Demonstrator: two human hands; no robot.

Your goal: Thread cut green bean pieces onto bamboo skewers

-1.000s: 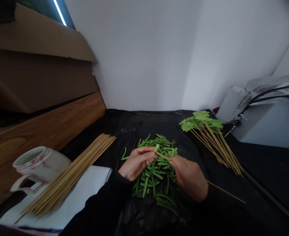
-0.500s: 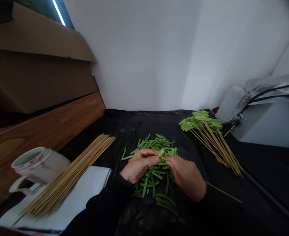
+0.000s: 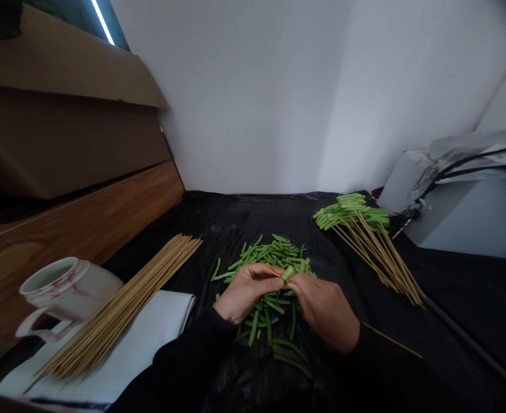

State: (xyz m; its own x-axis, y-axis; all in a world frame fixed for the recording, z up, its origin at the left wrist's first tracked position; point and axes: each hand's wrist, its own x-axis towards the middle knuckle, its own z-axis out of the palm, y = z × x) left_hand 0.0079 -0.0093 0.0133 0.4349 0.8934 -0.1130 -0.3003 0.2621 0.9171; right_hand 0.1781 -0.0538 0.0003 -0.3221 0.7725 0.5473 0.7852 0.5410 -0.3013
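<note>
Left hand fingers are pinching the bean piece at the tip of the skewer, right hand fingers clamping its shaft, which is trailing back-right.

The skewer runs hidden under the right hand, its tip seemingly inside the bean piece

Black long sleeves to wrists; left hand, right hand bare.

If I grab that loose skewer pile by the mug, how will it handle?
Likely stiff and light: the skewers are thin, straight sticks. Unbound, they would probably spread or roll if pushed. The pile lies close by the mug, so a sideways push may nudge it.
</note>
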